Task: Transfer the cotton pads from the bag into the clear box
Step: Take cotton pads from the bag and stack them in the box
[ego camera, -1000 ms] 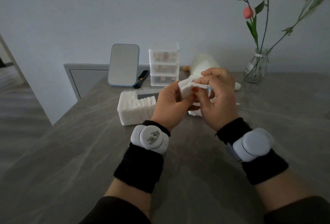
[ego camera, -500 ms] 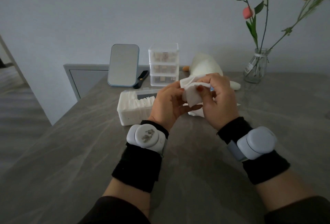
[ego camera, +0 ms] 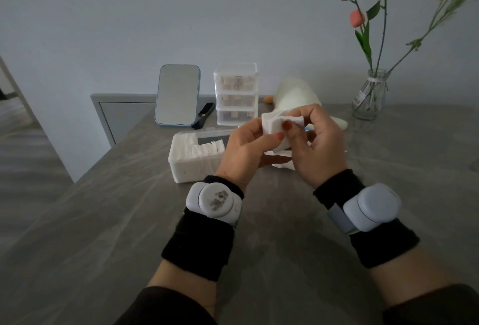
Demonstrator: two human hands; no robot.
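Left hand (ego camera: 243,148): thumb and fingers pinch the cotton pads (ego camera: 274,125) from the left.
Right hand (ego camera: 318,148): thumb and fingers pinch the same pads from the right.
Cotton pads: held above the table (ego camera: 259,247), just right of the clear box (ego camera: 186,169).
Clear box: holds upright pads.
Bag (ego camera: 283,166): mostly hidden beneath the hands.

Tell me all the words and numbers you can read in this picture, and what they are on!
No word or number here can be read.
Tag on the glass vase: too small and blurred to read.
Grey mark on the left wrist device: a smudge, with no letters that can be made out.
Cotton pads: plain white, no print.
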